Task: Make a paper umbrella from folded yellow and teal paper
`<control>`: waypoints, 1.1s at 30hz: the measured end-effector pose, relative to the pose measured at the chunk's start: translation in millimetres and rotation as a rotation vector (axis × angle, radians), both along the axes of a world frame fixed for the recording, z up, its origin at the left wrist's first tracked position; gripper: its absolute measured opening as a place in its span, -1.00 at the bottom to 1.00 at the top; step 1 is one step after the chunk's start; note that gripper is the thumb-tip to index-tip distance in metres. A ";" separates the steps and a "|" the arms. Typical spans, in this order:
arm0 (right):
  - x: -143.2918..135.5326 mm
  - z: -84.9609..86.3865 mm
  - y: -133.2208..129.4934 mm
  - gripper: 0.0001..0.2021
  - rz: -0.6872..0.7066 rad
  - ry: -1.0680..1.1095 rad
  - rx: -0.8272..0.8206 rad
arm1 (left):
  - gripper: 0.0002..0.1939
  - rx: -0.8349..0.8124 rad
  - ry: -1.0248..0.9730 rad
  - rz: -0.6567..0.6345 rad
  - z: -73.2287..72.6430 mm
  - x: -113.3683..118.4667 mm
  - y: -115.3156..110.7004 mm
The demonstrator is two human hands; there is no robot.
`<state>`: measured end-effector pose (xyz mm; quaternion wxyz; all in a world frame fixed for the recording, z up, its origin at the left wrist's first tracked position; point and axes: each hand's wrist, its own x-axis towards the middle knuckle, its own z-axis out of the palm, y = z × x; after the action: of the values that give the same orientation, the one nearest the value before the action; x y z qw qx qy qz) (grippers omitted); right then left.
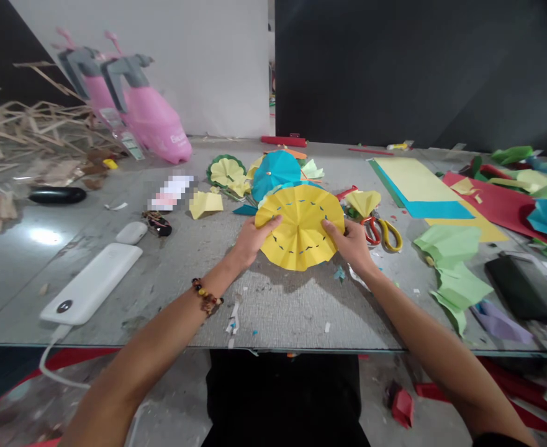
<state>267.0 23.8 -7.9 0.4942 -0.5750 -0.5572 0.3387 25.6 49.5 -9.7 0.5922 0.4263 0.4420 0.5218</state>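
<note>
Between my two hands a round yellow paper disc (298, 233) is held spread out above the table. Fold lines run out from its middle, and a ring of small slits is cut through it. My left hand (255, 239) pinches its left edge, thumb on top. On the right edge, my right hand (351, 241) grips it the same way, fingers hidden underneath. Just behind the disc lies a pleated blue paper round (277, 175). Scissors with red and yellow handles (389, 236) rest right beside my right hand. A yellow paper flower on green (226, 171) sits farther back left.
At left are a white power bank (91, 282) with a cable, sunglasses (160, 225) and pink spray bottles (154, 121). Stacked coloured sheets (422, 186), crumpled light green paper (459, 273) and a black device (529, 292) occupy the right. Paper scraps dot the table's front.
</note>
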 end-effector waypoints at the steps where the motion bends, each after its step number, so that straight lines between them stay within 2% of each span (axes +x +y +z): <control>1: -0.1 1.0 0.0 -0.51 0.011 0.040 -0.009 | -0.47 -0.013 -0.034 -0.010 1.1 0.2 -0.7; 6: -2.6 10.2 -2.0 -0.56 0.116 0.305 -0.061 | -0.46 -0.023 -0.104 0.034 5.3 -0.4 -0.6; 12: -8.4 16.9 -6.3 -0.53 0.148 0.495 -0.193 | -0.43 -0.009 -0.166 -0.032 7.0 -0.7 0.4; 21: -9.3 10.9 -5.9 -0.56 0.152 0.447 -0.191 | -0.48 0.027 -0.005 0.071 6.2 -1.0 -2.2; 33: -11.5 15.0 -10.1 -0.56 0.184 0.444 -0.150 | -0.46 0.040 0.019 0.122 7.8 -1.4 -1.0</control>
<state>255.4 13.7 7.2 0.5275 -0.4683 -0.4581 0.5408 24.2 48.6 -1.9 0.5465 0.4154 0.4622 0.5614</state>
